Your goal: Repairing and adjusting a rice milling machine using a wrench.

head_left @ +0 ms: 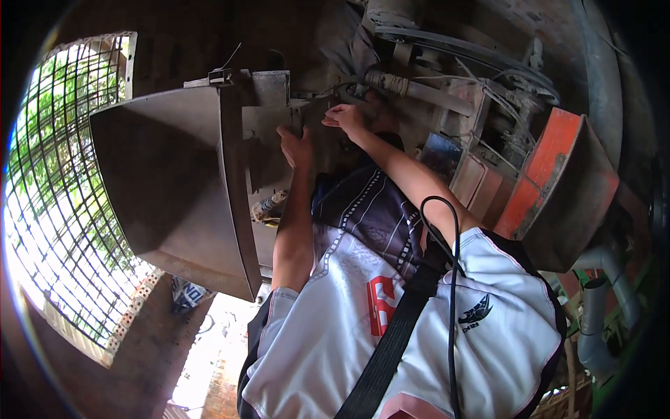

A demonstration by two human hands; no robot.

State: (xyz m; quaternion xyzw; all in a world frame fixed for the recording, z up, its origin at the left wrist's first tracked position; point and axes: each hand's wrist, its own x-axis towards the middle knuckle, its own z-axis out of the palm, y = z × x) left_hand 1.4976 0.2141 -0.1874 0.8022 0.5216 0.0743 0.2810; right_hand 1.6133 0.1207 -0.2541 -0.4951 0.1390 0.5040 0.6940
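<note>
Dim room (188,52), lettered shirt (328,314); left hand (298,148), right hand (347,119): cannot tell either grip's state.

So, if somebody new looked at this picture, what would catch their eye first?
Probably the big grey metal hopper left of the middle, with the bright barred window behind it at the far left. Next, the orange-red hopper on the right stands out against the dark machinery. The person's left hand and right hand are close together above the centre.
</note>
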